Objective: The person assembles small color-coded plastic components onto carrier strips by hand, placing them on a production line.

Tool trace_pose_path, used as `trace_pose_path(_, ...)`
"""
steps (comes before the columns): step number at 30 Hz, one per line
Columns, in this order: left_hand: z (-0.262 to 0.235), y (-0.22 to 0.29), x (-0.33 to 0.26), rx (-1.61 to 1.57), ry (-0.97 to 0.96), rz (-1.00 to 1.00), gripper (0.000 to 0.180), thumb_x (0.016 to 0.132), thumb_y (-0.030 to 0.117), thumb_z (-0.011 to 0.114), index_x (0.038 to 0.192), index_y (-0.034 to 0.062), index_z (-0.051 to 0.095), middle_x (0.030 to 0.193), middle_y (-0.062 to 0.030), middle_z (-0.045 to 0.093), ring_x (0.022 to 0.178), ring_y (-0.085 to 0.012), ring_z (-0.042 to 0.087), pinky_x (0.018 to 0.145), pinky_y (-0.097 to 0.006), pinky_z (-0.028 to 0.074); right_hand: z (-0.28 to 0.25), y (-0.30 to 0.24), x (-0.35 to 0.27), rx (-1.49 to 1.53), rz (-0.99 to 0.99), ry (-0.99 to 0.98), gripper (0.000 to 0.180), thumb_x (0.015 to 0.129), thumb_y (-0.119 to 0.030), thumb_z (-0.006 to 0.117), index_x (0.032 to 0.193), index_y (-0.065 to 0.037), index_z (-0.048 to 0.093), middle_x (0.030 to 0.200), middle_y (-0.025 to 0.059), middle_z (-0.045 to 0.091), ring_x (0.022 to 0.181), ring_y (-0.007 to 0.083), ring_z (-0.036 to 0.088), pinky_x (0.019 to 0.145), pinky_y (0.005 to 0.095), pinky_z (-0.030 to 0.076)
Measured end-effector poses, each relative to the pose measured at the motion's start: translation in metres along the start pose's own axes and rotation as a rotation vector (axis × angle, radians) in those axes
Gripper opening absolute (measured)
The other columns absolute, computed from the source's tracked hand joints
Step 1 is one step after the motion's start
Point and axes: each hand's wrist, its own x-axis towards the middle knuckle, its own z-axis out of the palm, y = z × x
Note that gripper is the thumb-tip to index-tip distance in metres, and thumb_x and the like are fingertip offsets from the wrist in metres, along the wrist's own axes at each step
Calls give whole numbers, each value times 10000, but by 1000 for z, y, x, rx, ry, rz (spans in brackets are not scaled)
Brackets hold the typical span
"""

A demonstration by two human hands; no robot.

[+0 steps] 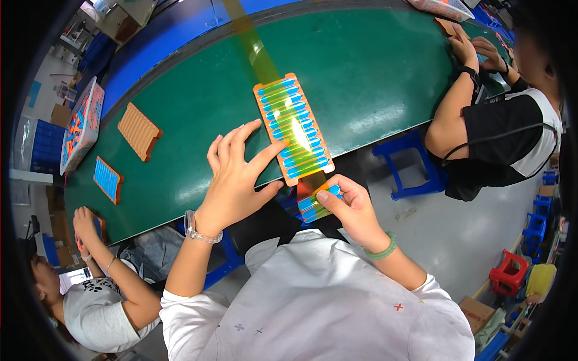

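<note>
While the left hand [236,177] lies spread on the green table [373,72], just beside the orange tray [293,128], the right hand [346,207] pinches blue pieces stuck on the amber tape [253,45]; peeling low and slowly seems safest.

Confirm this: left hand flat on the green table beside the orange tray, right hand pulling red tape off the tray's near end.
Wrong on one point: the tape is translucent yellow, not red. The head view shows the left hand on the green table beside the orange tray and the right hand at its near end.
</note>
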Motion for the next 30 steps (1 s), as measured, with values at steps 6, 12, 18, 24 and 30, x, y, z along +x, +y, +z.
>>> trace_pose_path(6,-12,-43,33,-634,85,-115,611,782,108,626,1370,27,481,1360,-112,503,1320,-241,424,1144,-364,258,3,-2,1,-62,5,14,104,956,-96,608,989,1,594,946,58,673,830,87,644,753,252,535)
trace_pose_path(12,-2,-73,123,-1086,237,-473,303,915,274,667,1111,43,672,1000,0,667,939,-81,556,792,-233,387,5,3,2,-68,-12,43,118,954,-106,619,981,6,594,909,41,662,816,75,626,743,247,525)
trace_pose_path(18,-3,-69,148,-1212,230,-337,205,892,175,692,1031,28,661,926,7,660,920,-64,582,844,-245,449,2,1,2,-1,87,143,169,959,-158,633,963,11,624,856,43,677,766,65,629,709,223,518)
trace_pose_path(24,-2,-68,151,-1005,21,-73,836,765,326,815,1394,124,304,1175,-154,595,1190,-274,547,1040,-436,406,-1,-2,13,-10,66,148,162,964,-153,622,967,9,627,874,51,683,773,69,634,721,235,529)
trace_pose_path(30,-2,-72,137,-1020,11,-67,921,784,149,805,1438,126,158,1173,-158,570,1111,-243,594,993,-377,481,-4,2,17,-42,65,91,159,958,-156,634,979,1,617,906,39,677,789,65,628,731,228,524)
